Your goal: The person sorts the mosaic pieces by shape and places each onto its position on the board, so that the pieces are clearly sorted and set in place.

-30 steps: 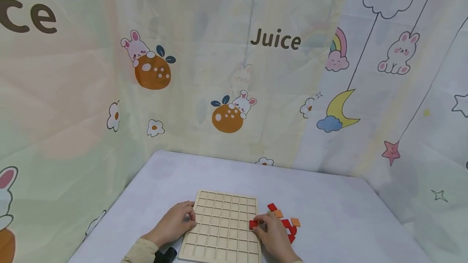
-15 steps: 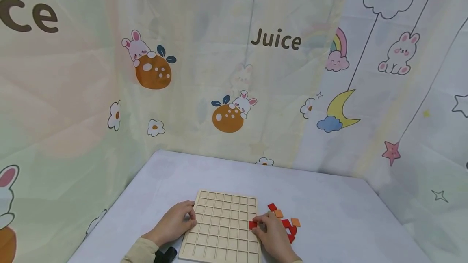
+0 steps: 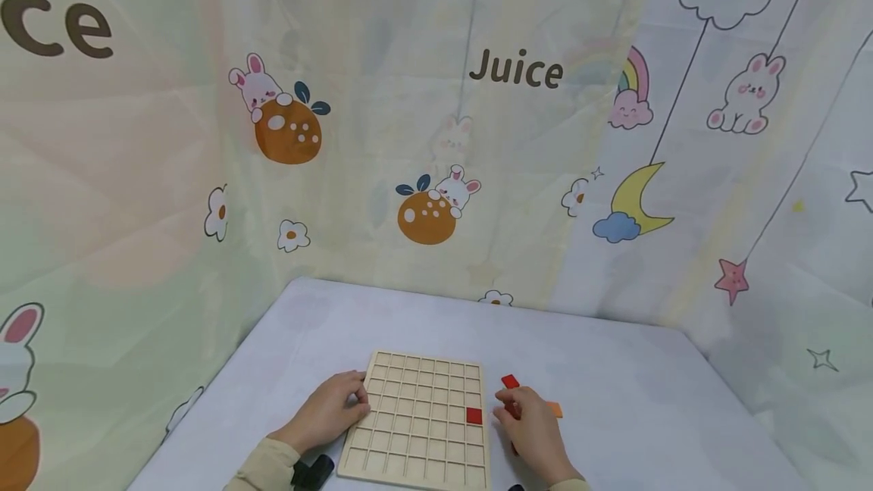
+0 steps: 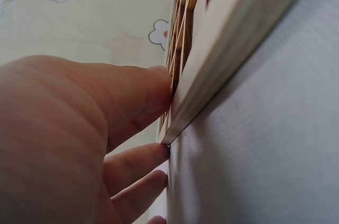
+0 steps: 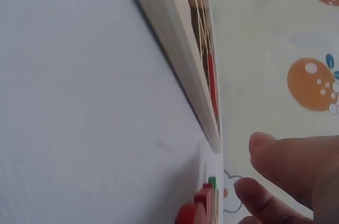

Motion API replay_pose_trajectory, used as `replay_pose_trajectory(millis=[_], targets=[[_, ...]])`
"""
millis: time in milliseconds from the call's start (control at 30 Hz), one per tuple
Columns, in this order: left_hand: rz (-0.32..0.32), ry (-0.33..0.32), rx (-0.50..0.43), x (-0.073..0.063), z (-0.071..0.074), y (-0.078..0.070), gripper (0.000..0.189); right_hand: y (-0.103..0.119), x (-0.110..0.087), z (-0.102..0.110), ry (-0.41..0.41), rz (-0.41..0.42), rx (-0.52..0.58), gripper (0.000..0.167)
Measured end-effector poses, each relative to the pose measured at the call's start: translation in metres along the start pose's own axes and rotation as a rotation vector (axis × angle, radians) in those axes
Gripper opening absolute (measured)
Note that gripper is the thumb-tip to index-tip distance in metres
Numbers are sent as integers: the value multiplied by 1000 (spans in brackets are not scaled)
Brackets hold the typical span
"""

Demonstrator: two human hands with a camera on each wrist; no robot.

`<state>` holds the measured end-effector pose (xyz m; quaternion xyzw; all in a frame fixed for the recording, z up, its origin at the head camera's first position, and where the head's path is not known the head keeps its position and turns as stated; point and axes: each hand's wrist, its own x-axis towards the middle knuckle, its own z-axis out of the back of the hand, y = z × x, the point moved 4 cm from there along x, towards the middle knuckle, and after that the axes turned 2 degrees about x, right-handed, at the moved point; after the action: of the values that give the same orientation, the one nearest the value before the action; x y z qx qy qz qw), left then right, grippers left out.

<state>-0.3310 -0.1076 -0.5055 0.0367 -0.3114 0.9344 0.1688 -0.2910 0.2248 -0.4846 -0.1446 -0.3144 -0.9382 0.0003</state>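
A pale wooden grid board [image 3: 416,430] lies on the table in the head view. One red square tile [image 3: 474,416] sits in a cell of its right-hand column. My left hand [image 3: 334,409] holds the board's left edge; in the left wrist view the thumb [image 4: 143,89] is at the rim and a fingertip meets the lower edge. Right of the board, my right hand [image 3: 535,430] is over the loose tiles, thumb and fingers apart with nothing between them. A red tile [image 3: 510,382] and an orange tile [image 3: 556,408] show beside it; the hand hides others.
Red pieces [image 5: 192,214] and a green-edged piece [image 5: 212,180] lie beyond the board in the right wrist view. A black object [image 3: 314,472] is by the left wrist. Printed curtains [image 3: 341,248] stand behind the white table [image 3: 614,370].
My right hand has let go of the red tile, which now lies in a board cell, and has moved right over the loose tiles. My left hand stays at the board's edge.
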Motion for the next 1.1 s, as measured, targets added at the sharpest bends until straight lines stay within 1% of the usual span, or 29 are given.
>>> replay_pose_trajectory(millis=[167, 333, 400, 500, 600, 733, 833, 1100], targets=[[-13, -2, 1, 1, -1, 1, 23, -9, 3, 8, -8, -53, -31, 22], [5, 7, -10, 0, -1, 0, 23, -21, 4, 12, 13, -138, -53, 27], [12, 9, -10, -1, 0, -1, 23, -26, 5, 13, 14, -177, -64, 27], [13, 7, -8, -2, 2, -2, 23, -31, 6, 14, 10, -212, -81, 24], [15, 8, -6, -1, 3, -2, 23, -33, 8, 15, 15, -221, -89, 23], [20, 13, -12, -1, 4, -2, 23, -32, 7, 16, 21, -203, -103, 23], [18, 12, -21, -1, 4, -3, 24, -33, 7, 18, 11, -205, -115, 24], [14, 6, -28, -1, 2, -1, 24, -42, 8, 23, 10, -214, -122, 26]])
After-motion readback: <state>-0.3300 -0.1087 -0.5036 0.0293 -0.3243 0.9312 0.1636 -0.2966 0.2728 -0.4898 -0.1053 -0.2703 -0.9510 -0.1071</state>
